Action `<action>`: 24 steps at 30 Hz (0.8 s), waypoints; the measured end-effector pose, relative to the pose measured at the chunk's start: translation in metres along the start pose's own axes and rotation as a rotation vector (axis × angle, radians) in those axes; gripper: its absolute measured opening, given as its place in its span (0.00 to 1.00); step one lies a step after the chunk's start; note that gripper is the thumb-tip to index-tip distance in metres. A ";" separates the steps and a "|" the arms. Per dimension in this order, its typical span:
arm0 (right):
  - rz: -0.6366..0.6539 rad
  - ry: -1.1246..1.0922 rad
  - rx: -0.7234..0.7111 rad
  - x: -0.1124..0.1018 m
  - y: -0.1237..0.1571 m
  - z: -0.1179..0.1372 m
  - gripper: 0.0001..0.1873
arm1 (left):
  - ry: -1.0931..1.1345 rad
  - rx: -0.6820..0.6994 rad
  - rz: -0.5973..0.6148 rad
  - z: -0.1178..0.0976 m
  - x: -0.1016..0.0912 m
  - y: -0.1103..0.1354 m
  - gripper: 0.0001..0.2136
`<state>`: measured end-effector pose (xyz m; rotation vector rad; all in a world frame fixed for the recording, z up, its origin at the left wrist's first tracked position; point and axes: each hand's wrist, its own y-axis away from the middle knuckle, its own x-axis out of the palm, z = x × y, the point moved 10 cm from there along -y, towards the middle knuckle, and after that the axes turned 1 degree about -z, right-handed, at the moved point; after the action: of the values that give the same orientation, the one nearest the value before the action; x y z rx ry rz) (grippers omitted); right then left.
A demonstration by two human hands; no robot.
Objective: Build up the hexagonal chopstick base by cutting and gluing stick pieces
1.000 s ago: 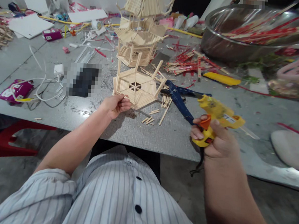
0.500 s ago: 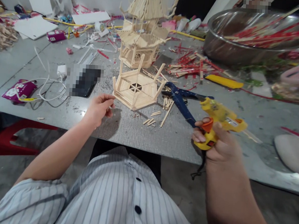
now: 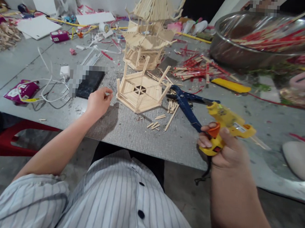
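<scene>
My right hand [image 3: 221, 144] grips a yellow hot glue gun [image 3: 231, 120] with an orange trigger, its nozzle pointing up and left. A glue stick pokes out of its back end. My left hand [image 3: 98, 102] hovers over the table's front part with loosely bent fingers, slightly apart, and nothing visible in them. It is between a dark phone [image 3: 91, 84] and a hexagonal stick platform [image 3: 140, 92] with short uprights at its corners, touching neither as far as I can see. Short cut sticks [image 3: 154, 124] lie by the platform. Blue-handled cutters [image 3: 185, 107] rest near the glue gun.
Behind the platform stands a tiered stick pagoda [image 3: 149, 38]. Red-wrapped sticks [image 3: 188, 69] and a yellow cutter knife [image 3: 230, 85] lie to its right. A steel basin [image 3: 223, 51] holds more sticks. Purple boxes [image 3: 22, 91] and white cables are at left.
My left hand has drawn back to the left, away from the platform's edge. The glue gun stays in my right hand, almost unmoved. The view has shifted slightly.
</scene>
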<state>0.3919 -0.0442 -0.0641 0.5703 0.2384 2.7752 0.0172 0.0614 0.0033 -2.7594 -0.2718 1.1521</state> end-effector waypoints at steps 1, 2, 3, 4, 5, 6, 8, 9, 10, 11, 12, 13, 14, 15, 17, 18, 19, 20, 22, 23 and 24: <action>0.000 -0.007 0.001 0.000 0.000 0.000 0.21 | -0.029 0.027 -0.014 -0.003 -0.001 0.000 0.06; 0.000 -0.016 0.006 0.001 0.000 0.000 0.21 | -0.065 0.063 -0.021 -0.007 -0.002 0.002 0.07; -0.002 -0.026 0.015 0.001 0.000 0.000 0.21 | -0.102 0.104 -0.024 -0.012 -0.001 0.005 0.09; -0.006 -0.034 0.027 0.001 0.000 -0.001 0.22 | -0.135 0.146 -0.026 -0.017 0.000 0.009 0.11; -0.012 -0.041 0.039 0.001 0.001 -0.002 0.22 | -0.152 0.188 -0.026 -0.023 0.001 0.014 0.12; -0.023 -0.046 0.047 0.001 0.001 -0.002 0.23 | -0.150 0.210 -0.024 -0.027 0.003 0.018 0.12; -0.038 -0.048 0.057 0.000 0.002 -0.002 0.24 | -0.083 0.156 -0.006 -0.027 0.006 0.022 0.10; -0.042 -0.047 0.059 0.000 0.002 -0.002 0.24 | -0.013 0.070 0.036 -0.021 0.011 0.021 0.08; -0.043 -0.045 0.060 0.000 0.002 -0.002 0.24 | 0.081 -0.044 0.104 -0.014 0.019 0.021 0.06; -0.041 -0.042 0.060 0.000 0.002 -0.003 0.24 | 0.190 -0.174 0.189 -0.007 0.029 0.023 0.05; -0.037 -0.038 0.058 0.000 0.002 -0.003 0.24 | 0.307 -0.302 0.280 -0.002 0.041 0.026 0.05; -0.031 -0.034 0.054 0.000 0.002 -0.003 0.24 | 0.416 -0.409 0.352 0.001 0.051 0.029 0.06; -0.026 -0.029 0.045 0.000 0.002 -0.003 0.23 | 0.507 -0.493 0.394 0.001 0.059 0.031 0.07; -0.019 -0.024 0.035 -0.001 0.002 -0.002 0.23 | 0.577 -0.554 0.410 0.001 0.064 0.033 0.08; -0.010 -0.016 0.027 -0.001 0.001 -0.002 0.22 | 0.666 -0.626 0.418 0.000 0.073 0.032 0.09; -0.006 -0.014 0.028 -0.001 0.001 -0.003 0.22 | 0.693 -0.642 0.418 0.000 0.077 0.031 0.10; -0.002 -0.015 0.030 0.000 0.001 -0.003 0.22 | 0.709 -0.650 0.415 0.000 0.080 0.030 0.11; 0.004 -0.013 0.030 0.000 0.001 -0.003 0.22 | 0.718 -0.653 0.408 0.001 0.082 0.029 0.11; 0.015 -0.006 0.018 0.001 0.000 -0.002 0.21 | 0.725 -0.659 0.393 0.003 0.086 0.026 0.11; 0.019 0.000 0.012 0.001 0.000 -0.002 0.20 | 0.725 -0.663 0.387 0.004 0.087 0.026 0.11; 0.018 0.004 0.012 0.000 0.000 -0.003 0.20 | 0.725 -0.665 0.382 0.005 0.087 0.025 0.11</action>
<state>0.3907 -0.0439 -0.0665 0.5730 0.2523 2.7945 0.0766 0.0564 -0.0652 -3.6871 -0.0330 -0.0099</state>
